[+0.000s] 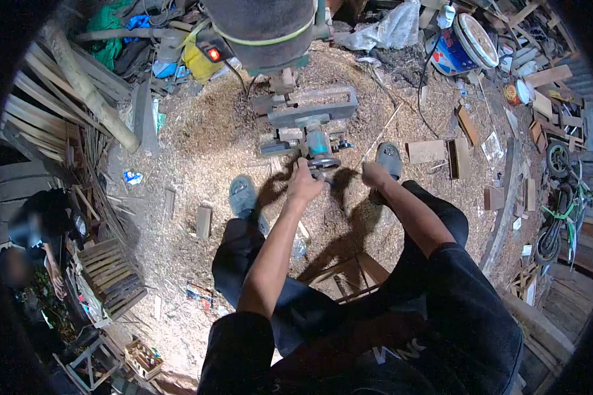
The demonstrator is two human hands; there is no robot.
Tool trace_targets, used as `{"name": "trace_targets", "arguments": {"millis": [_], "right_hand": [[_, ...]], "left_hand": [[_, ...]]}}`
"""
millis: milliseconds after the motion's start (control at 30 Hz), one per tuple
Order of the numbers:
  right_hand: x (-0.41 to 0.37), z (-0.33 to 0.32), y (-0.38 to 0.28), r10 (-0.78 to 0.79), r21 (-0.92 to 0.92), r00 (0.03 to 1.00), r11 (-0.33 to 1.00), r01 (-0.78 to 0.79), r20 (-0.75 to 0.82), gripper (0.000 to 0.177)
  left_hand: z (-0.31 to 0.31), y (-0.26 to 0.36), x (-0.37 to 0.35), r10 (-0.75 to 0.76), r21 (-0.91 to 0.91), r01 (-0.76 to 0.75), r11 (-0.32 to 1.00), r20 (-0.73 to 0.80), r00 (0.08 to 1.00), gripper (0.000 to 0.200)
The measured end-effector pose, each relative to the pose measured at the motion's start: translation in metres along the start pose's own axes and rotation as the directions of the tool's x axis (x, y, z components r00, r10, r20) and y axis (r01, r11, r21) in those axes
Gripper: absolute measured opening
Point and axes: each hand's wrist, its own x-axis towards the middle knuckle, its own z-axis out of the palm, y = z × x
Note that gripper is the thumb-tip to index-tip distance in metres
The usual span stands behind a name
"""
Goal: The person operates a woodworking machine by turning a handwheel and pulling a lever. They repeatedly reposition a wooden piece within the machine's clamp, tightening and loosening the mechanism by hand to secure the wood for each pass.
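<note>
Fingers of my left hand (304,184) reach the left edge of the round grey metal handwheel (327,162); from this remove I cannot tell whether they pinch it or only rest there. That wheel sits at the near end of the teal-and-grey metal carriage (317,140), probably to keep it within a worker's easy reach. My right hand (377,175) hangs beside the right grey perforated clog (389,157), fingers seemingly curled, contents hidden from me. Legs spread around the wheel presumably give both arms room.
</note>
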Motion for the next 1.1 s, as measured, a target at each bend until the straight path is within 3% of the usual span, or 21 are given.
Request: {"name": "trace_targets", "arguments": {"millis": [67, 100, 167, 300, 367, 500, 533, 567, 633, 700, 767, 800, 833, 900, 967, 1000, 1100], "right_hand": [[0.007, -0.010, -0.028, -0.067, 0.059, 0.998, 0.996, 0.068, -0.010, 0.030], [0.006, -0.018, -0.040, -0.162, 0.089, 0.981, 0.981, 0.172, -0.102, 0.029], [0.005, -0.037, -0.062, -0.149, 0.116, 0.975, 0.979, 0.170, -0.167, 0.027], [0.001, -0.069, -0.067, -0.109, 0.053, 0.974, 0.991, 0.122, -0.198, 0.022], [0.004, -0.082, -0.067, -0.093, -0.001, 0.954, 0.995, 0.097, -0.284, 0.020], [-0.011, -0.117, -0.083, -0.141, 0.096, 0.919, 0.977, 0.189, -0.369, 0.021], [-0.022, -0.128, -0.092, -0.155, 0.127, 0.877, 0.963, 0.236, -0.455, 0.021], [-0.040, -0.148, -0.103, -0.146, 0.220, 0.858, 0.933, 0.284, -0.492, 0.023], [-0.075, -0.193, -0.122, -0.109, 0.392, 0.814, 0.835, 0.386, -0.570, 0.026], [-0.048, -0.215, -0.117, -0.069, 0.404, 0.610, 0.691, 0.600, -0.789, 0.032], [-0.102, -0.300, -0.145, -0.020, 0.438, 0.611, 0.679, 0.589, -0.791, 0.034], [-0.095, -0.328, -0.151, 0.004, 0.442, 0.523, 0.540, 0.717, -0.853, 0.036], [-0.088, -0.361, -0.156, 0.042, 0.410, 0.429, 0.386, 0.826, -0.902, 0.038], [-0.082, -0.426, -0.167, 0.161, 0.392, 0.358, 0.357, 0.848, -0.920, 0.044], [-0.098, -0.472, -0.191, 0.184, 0.232, 0.162, 0.471, 0.851, -0.969, 0.055], [-0.106, -0.488, -0.200, 0.193, 0.309, 0.245, 0.469, 0.827, -0.950, 0.067], [-0.058, -0.532, -0.199, 0.184, 0.350, 0.297, 0.517, 0.782, -0.937, 0.101]], "left_hand": [[-0.002, 0.012, -0.008, -0.021, 0.038, 0.022, 0.999, -0.034, 0.999, 0.059], [-0.003, 0.012, -0.008, -0.020, 0.021, 0.021, 1.000, -0.009, 1.000, 0.058], [-0.007, 0.009, -0.006, -0.023, -0.005, 0.024, 1.000, 0.048, 0.999, 0.056], [-0.006, 0.008, -0.012, 0.060, -0.043, -0.062, 0.997, -0.032, 0.998, 0.057], [-0.008, 0.006, -0.014, 0.041, -0.045, -0.040, 0.998, 0.021, 0.999, 0.066], [-0.043, 0.020, -0.025, 0.113, -0.124, -0.098, 0.987, 0.114, 0.987, 0.057], [-0.060, 0.026, -0.025, 0.149, -0.140, -0.129, 0.982, 0.139, 0.979, 0.053], [-0.070, 0.024, -0.022, 0.185, -0.137, -0.176, 0.975, 0.052, 0.981, 0.036], [-0.119, 0.043, -0.037, 0.243, -0.175, -0.294, 0.940, -0.266, 0.933, 0.027], [-0.173, 0.065, -0.039, 0.142, -0.335, -0.313, 0.889, -0.446, 0.883, 0.028], [-0.239, 0.118, -0.054, 0.348, -0.075, -0.571, 0.817, -0.726, 0.593, 0.033], [-0.266, 0.146, -0.057, 0.437, 0.069, -0.648, 0.759, -0.790, 0.429, 0.036], [-0.292, 0.172, -0.057, 0.513, 0.221, -0.694, 0.685, -0.823, 0.244, 0.040], [-0.328, 0.223, -0.055, 0.584, 0.391, -0.726, 0.566, -0.812, 0.018, 0.044], [-0.340, 0.248, -0.032, 0.653, 0.513, -0.645, 0.567, -0.757, -0.028, 0.042], [-0.339, 0.251, -0.019, 0.671, 0.482, -0.694, 0.535, -0.741, 0.002, 0.035], [-0.335, 0.250, -0.010, 0.639, 0.470, -0.698, 0.539, -0.769, -0.025, 0.030]]}}
